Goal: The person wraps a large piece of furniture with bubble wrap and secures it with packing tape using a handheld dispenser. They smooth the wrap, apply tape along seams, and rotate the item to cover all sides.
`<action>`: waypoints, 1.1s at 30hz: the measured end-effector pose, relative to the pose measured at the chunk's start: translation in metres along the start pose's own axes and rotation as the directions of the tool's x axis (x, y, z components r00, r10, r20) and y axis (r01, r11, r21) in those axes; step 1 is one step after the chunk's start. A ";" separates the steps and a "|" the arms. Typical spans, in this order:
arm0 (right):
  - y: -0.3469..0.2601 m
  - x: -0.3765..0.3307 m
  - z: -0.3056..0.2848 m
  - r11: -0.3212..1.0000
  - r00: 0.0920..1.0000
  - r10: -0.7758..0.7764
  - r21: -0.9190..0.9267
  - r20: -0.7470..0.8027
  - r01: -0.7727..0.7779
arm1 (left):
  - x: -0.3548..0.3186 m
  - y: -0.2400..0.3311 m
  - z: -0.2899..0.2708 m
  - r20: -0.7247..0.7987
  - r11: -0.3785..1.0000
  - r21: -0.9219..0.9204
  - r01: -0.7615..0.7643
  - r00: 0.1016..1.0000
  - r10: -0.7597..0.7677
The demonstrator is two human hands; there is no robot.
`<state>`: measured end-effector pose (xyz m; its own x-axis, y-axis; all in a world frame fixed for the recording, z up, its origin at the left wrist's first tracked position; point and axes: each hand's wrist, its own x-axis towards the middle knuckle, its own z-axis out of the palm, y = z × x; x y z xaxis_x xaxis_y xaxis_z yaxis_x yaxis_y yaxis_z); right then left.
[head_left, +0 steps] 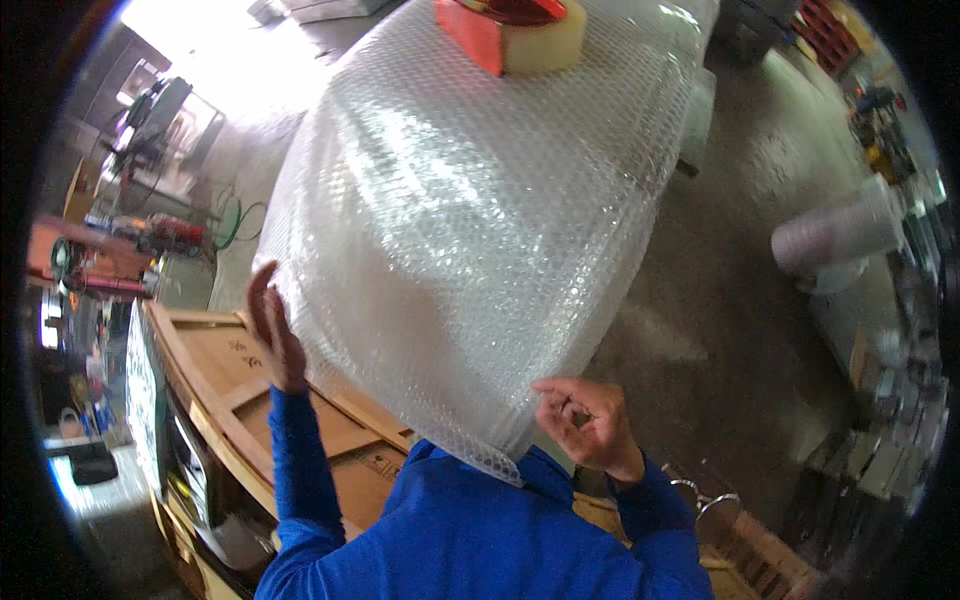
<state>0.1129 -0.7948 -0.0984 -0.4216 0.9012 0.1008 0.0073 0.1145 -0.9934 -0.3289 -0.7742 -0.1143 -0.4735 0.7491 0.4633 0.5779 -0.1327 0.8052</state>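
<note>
A large bulky item in clear bubble wrap (470,230) fills the middle and reaches back from my body; the wrapping hides what it is. My left hand (277,330) is raised at its left edge, fingers stretched out and apart, holding nothing. At the near right edge, my right hand (592,425) has thumb and index finger curled together in a pinch against the bubble wrap. A loose near end of the wrap lies against my blue top. On the far part of the wrapped item rests a roll of yellowish packing tape (545,45) with a red dispenser (480,35).
A wooden crate or panel frame (240,375) stands close on the left, below my left arm. Concrete floor (700,270) stretches along the right side. A pale wrapped roll (838,228) is farther right, near cluttered shelving. Machinery (150,120) and hoses stand at the far left.
</note>
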 end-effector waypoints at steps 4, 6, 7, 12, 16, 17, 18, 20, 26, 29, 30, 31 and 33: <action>-0.019 0.013 0.032 0.977 0.988 0.094 -0.181 -0.126 -0.116 | -0.061 0.124 0.023 0.572 0.922 0.207 -0.328 0.805 0.158; -0.022 0.015 0.041 0.968 0.988 0.099 -0.218 -0.122 -0.124 | -0.085 0.142 0.035 0.610 0.830 0.408 -0.382 0.790 0.063; -0.023 0.015 0.045 0.964 0.987 0.110 -0.228 -0.120 -0.135 | -0.089 0.140 0.039 0.590 0.820 0.419 -0.390 0.803 0.080; -0.029 0.007 0.072 0.905 0.980 0.087 -0.397 -0.181 -0.154 | -0.084 0.111 0.025 0.628 0.873 0.194 -0.448 0.740 0.240; -0.038 0.007 0.102 0.897 0.983 0.074 -0.419 -0.167 -0.138 | -0.081 0.127 0.003 0.508 0.882 -0.269 -0.387 0.721 0.472; -0.040 0.008 0.106 0.898 0.986 0.033 -0.428 -0.167 -0.102 | -0.088 0.135 -0.003 0.586 0.880 -0.396 -0.264 0.666 0.463; -0.039 0.010 0.108 0.917 0.988 -0.016 -0.397 -0.152 -0.046 | -0.093 0.143 -0.004 0.668 0.836 -0.549 -0.019 0.592 0.452; -0.031 0.020 0.108 0.896 0.956 0.040 -0.414 -0.290 -0.163 | -0.098 0.146 -0.008 0.710 0.868 -0.496 0.009 0.579 0.400; -0.004 0.018 0.113 0.926 0.878 0.060 -0.302 -0.475 -0.227 | -0.050 0.054 -0.032 -0.010 0.859 -0.503 -0.097 0.994 0.106; -0.010 0.022 0.128 0.947 0.839 0.312 0.074 -0.446 -0.313 | -0.001 -0.043 -0.063 -0.472 0.975 -0.213 0.058 0.868 -0.155; -0.017 0.022 0.133 0.940 0.850 0.326 0.051 -0.413 -0.336 | 0.012 -0.077 -0.073 -0.521 0.931 -0.227 0.285 0.772 -0.363; -0.024 0.024 0.139 0.951 0.868 0.293 0.028 -0.401 -0.308 | 0.007 -0.104 -0.077 -0.539 0.852 -0.318 0.416 0.660 -0.523; -0.043 0.021 0.145 0.924 0.808 0.331 -0.005 -0.488 -0.382 | -0.012 -0.151 -0.079 -0.267 0.571 -0.592 0.568 0.530 -0.805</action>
<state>-0.0278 -0.8417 -0.0611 0.1042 0.9697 -0.2211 0.1720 -0.2365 -0.9563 -0.4635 -0.8143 -0.2121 -0.8937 0.3305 -0.3035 -0.3327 -0.0343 0.9424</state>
